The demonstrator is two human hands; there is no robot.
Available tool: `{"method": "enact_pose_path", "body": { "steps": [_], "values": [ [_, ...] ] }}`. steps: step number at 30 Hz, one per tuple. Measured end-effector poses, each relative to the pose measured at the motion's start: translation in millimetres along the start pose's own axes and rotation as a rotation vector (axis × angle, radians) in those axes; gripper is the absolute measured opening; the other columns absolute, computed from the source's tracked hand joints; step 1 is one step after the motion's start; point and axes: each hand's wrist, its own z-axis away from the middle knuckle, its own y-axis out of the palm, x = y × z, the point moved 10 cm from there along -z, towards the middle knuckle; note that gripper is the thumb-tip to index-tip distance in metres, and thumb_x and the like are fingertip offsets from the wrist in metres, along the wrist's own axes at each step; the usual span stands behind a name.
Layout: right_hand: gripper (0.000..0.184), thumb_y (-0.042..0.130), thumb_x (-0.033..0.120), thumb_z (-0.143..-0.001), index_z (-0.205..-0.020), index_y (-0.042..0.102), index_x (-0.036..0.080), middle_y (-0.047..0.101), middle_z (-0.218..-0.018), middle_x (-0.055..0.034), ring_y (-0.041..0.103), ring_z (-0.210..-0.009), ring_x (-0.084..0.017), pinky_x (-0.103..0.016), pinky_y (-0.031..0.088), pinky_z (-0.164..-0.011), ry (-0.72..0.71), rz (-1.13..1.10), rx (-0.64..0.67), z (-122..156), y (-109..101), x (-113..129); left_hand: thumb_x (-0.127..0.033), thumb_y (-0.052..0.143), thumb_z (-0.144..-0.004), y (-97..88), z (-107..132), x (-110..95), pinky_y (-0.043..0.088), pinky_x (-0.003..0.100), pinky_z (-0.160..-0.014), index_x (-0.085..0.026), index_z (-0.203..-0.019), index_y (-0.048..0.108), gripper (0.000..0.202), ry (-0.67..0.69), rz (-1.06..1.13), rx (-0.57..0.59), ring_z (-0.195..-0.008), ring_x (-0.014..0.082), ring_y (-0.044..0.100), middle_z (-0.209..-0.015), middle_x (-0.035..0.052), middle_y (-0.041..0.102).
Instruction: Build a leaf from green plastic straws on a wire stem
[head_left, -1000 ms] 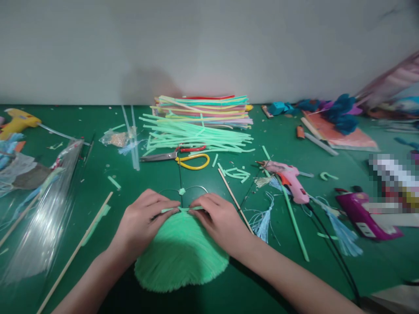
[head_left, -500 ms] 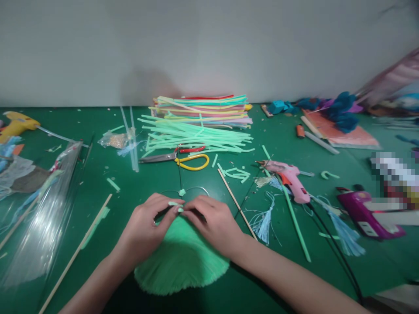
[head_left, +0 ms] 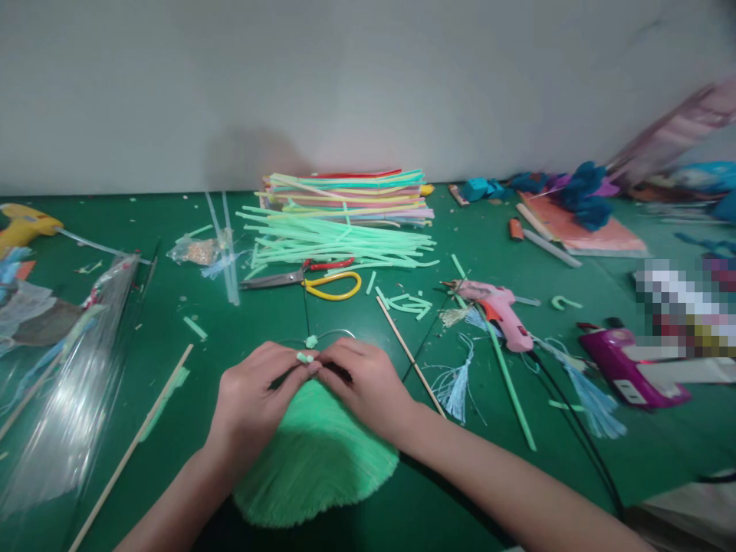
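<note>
My left hand [head_left: 250,399] and my right hand [head_left: 365,383] meet at the narrow top of a green fuzzy fan shape [head_left: 322,468]. Both are closed in a pinch, with fingertips almost touching. Between them shows a short pale green pipe cleaner piece [head_left: 303,358], its ends poking out above the left thumb. The fan spreads out below my wrists, its wide fringed edge towards me. Just beyond my fingertips sits a small green knot [head_left: 311,342] on a thin curved wire. My fingers hide the fan's tip.
Beyond my hands lie scissors [head_left: 310,280] and a pile of green pipe cleaners [head_left: 345,239]. On the right are a pink glue gun [head_left: 500,303], a blue tassel [head_left: 458,387] and a purple glue gun [head_left: 618,364]. A wooden stick [head_left: 138,437] and clear plastic sleeves [head_left: 74,391] are at left.
The view has shifted slightly, so the table things sit a little further left. My fingers have drawn closer together around the short pipe cleaner piece, still at the fan's top.
</note>
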Motion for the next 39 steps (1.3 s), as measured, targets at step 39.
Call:
{"method": "enact_pose_path", "body": {
  "steps": [39],
  "values": [
    [0.005, 0.062, 0.013, -0.085, -0.083, 0.060, 0.018, 0.060, -0.083, -0.0023, 0.059, -0.079, -0.015, -0.026, 0.047, -0.069, 0.039, -0.067, 0.091, -2.8, -0.6, -6.4, -0.033, 0.062, -0.086, 14.8, -1.9, 37.2, 0.048, 0.025, -0.068, -0.022, -0.093, 0.067, 0.014, -0.272, 0.237, 0.195, -0.072, 0.0140, 0.062, -0.085, -0.0004, 0.069]
  ]
}}
